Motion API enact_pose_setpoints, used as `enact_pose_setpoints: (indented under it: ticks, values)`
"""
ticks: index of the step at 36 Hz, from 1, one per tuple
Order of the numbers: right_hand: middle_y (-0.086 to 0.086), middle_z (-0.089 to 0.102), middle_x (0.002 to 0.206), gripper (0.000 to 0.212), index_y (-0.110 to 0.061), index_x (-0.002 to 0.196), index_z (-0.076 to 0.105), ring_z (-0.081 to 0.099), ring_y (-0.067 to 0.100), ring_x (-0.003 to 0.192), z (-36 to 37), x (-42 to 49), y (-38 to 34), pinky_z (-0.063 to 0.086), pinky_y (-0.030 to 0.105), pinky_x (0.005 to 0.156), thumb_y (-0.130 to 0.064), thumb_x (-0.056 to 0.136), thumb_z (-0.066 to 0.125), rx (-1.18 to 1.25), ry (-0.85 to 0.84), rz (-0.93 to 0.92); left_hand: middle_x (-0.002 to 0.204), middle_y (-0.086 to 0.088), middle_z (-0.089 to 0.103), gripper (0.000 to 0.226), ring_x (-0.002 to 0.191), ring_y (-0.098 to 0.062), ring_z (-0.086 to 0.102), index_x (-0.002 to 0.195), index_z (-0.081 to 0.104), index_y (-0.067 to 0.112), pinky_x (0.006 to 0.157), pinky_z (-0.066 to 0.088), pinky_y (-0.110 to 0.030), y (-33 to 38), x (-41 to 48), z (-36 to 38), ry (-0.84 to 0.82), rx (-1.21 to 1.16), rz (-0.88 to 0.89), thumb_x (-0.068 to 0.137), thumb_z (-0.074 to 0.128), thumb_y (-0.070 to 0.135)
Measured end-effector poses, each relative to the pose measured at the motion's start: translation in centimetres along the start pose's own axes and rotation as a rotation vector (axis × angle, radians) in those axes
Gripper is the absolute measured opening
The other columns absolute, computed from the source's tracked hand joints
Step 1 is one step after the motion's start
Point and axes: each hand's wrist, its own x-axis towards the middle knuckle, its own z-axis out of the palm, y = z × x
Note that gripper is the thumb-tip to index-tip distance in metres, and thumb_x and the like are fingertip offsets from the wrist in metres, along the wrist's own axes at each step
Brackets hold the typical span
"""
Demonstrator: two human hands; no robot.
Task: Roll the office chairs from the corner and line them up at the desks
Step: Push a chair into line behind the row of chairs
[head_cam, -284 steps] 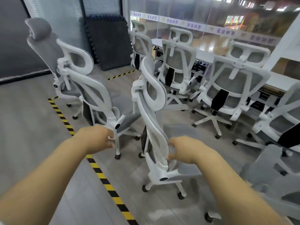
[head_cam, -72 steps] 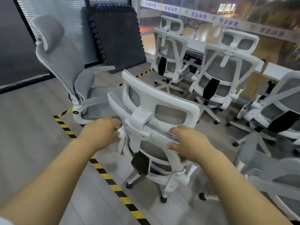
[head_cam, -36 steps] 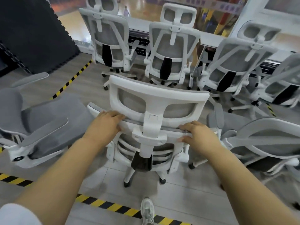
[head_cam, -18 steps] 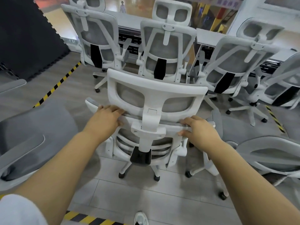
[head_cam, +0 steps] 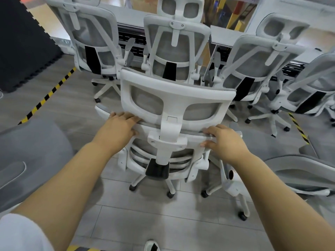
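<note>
Two hands held the pushed chair (head_cam: pixel 174 98) from behind. The left hand (head_cam: pixel 118 130) laid its fingers (head_cam: pixel 125 115) over the top rail of the backrest, just under the headrest. The right hand (head_cam: pixel 224 142) clasped the same rail, fingers above and thumb below. Both were gripping, neither open.

Compared with two seconds earlier, the chair had turned from a skewed stance beside the hazard tape (head_cam: pixel 49 95) to face square toward 12 o'clock. In the last half second it had rolled closer to the parked row. Its headrest now overlapped the middle chair (head_cam: pixel 174 42) in the view, though whether the two touched could not be told. The tape that lay under the wheels a second earlier now showed only at the 6 o'clock edge, beside a shoe (head_cam: pixel 151 246).

The chair therefore appeared to be out of the corner and on its final approach. The counter (head_cam: pixel 132 17) ran across 12 o'clock. The left chair (head_cam: pixel 90 33) stood before it at 11 o'clock, and the right chair (head_cam: pixel 257 57) and the far chair (head_cam: pixel 311 84) between 1 and 2 o'clock. No free gap was evident straight ahead, so a sideways steer was probably needed.

Another grey chair (head_cam: pixel 30 147) stood at 9 o'clock and a further one (head_cam: pixel 299 171) at 3 o'clock, both apparently awaiting placement. No container appeared in the view.
</note>
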Motion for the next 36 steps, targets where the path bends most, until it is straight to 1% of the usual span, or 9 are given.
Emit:
enact_pose_setpoints:
  ticks: [3,9,12,15,19,25,28,36]
  values:
    - [0.001,0.056,0.112,0.042,-0.021,0.123,0.059,0.054,0.020,0.103,0.1,-0.2,0.0,0.042,0.029,0.081,-0.030,0.083,0.068,0.000,0.010,-0.003,0.122,-0.020,0.059,0.040,0.113,-0.038,0.051,0.120,0.059,0.004,0.098,0.030,-0.046,0.1,-0.2,0.1,0.011,-0.010,-0.020,0.082,0.066,0.015]
    - [0.000,0.055,0.111,0.040,-0.020,0.122,0.058,0.053,0.019,0.101,0.4,-1.2,-0.3,0.038,0.028,0.076,-0.031,0.084,0.066,-0.015,0.002,-0.011,0.118,-0.017,0.062,0.039,0.107,-0.036,0.054,0.116,0.062,0.006,0.093,0.034,-0.046,-0.2,-1.6,0.2,0.033,-0.024,-0.010,0.079,0.068,0.015]
    - [0.000,0.055,0.110,0.040,-0.018,0.121,0.058,0.054,0.020,0.100,0.5,-1.8,-0.5,0.040,0.029,0.076,-0.031,0.085,0.066,-0.039,-0.005,-0.022,0.119,-0.016,0.062,0.039,0.108,-0.035,0.054,0.117,0.061,0.007,0.094,0.034,-0.047,-0.1,-2.5,0.1,0.045,-0.032,-0.011,0.079,0.068,0.016]
    - [0.001,0.054,0.110,0.040,-0.018,0.122,0.057,0.053,0.020,0.101,0.6,-2.4,-0.7,0.038,0.029,0.075,-0.031,0.085,0.065,-0.055,-0.011,-0.029,0.121,-0.015,0.061,0.040,0.111,-0.035,0.053,0.119,0.061,0.008,0.095,0.034,-0.047,-0.1,-3.1,-0.1,0.043,-0.029,-0.015,0.080,0.067,0.017]
    - [0.001,0.054,0.113,0.040,-0.018,0.123,0.057,0.053,0.020,0.103,0.6,-2.9,-0.5,0.042,0.030,0.077,-0.031,0.086,0.064,-0.057,-0.016,-0.016,0.120,-0.015,0.061,0.040,0.109,-0.035,0.054,0.118,0.061,0.008,0.094,0.035,-0.046,0.3,-3.3,0.0,0.037,-0.026,-0.002,0.080,0.067,0.017]
    - [0.001,0.054,0.115,0.041,-0.019,0.123,0.057,0.051,0.019,0.107,-0.1,-3.4,0.6,0.035,0.027,0.076,-0.032,0.084,0.066,-0.039,-0.016,0.009,0.119,-0.016,0.062,0.040,0.108,-0.036,0.055,0.117,0.061,0.007,0.095,0.034,-0.047,1.7,-3.1,0.3,0.040,-0.026,0.004,0.080,0.068,0.018]
    - [0.001,0.055,0.115,0.042,-0.020,0.123,0.057,0.051,0.020,0.107,-0.4,-3.6,1.1,0.035,0.027,0.077,-0.031,0.084,0.067,-0.032,-0.015,0.005,0.119,-0.017,0.061,0.040,0.108,-0.036,0.055,0.118,0.061,0.006,0.096,0.034,-0.047,2.2,-3.0,0.3,0.033,-0.022,-0.001,0.080,0.068,0.018]
    - [0.001,0.055,0.115,0.042,-0.020,0.123,0.058,0.053,0.018,0.102,-0.2,-3.9,1.4,0.037,0.026,0.076,-0.030,0.083,0.067,-0.011,0.006,-0.012,0.116,-0.016,0.063,0.040,0.106,-0.036,0.055,0.115,0.062,0.008,0.093,0.035,-0.048,2.7,-3.4,0.2,0.015,-0.064,-0.017,0.077,0.071,0.015]
